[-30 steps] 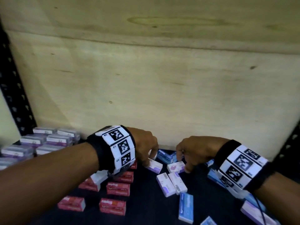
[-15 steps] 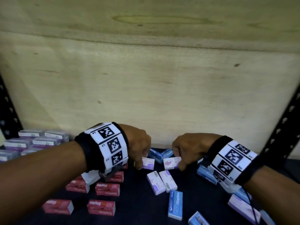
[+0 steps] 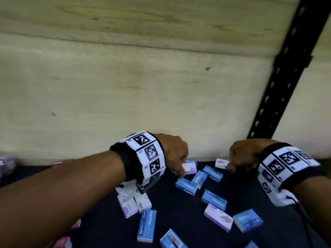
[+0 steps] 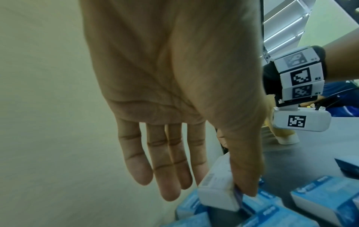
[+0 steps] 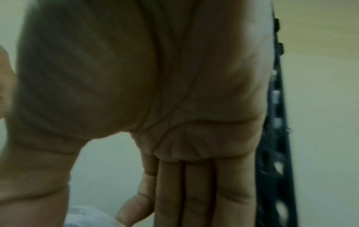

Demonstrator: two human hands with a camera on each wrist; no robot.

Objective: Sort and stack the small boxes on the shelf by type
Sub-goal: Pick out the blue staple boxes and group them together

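Small boxes lie scattered on the dark shelf. My left hand pinches a white-and-purple box between thumb and forefinger just above several blue boxes. In the left wrist view the same white-and-purple box sits under the thumb, and the other fingers hang straight. My right hand holds a second white-and-purple box near the back wall. In the right wrist view only a pale corner of that box shows below the blurred palm.
More blue boxes and white-and-purple boxes lie at the front right. Two white boxes lie under my left wrist, with red boxes at the lower left. A wooden panel closes the back. A black perforated post stands on the right.
Both hands went down to white-and-purple boxes, closed on one each, and have carried them right, over the blue boxes. The view has swung right; the stacked boxes at the left have left the frame.
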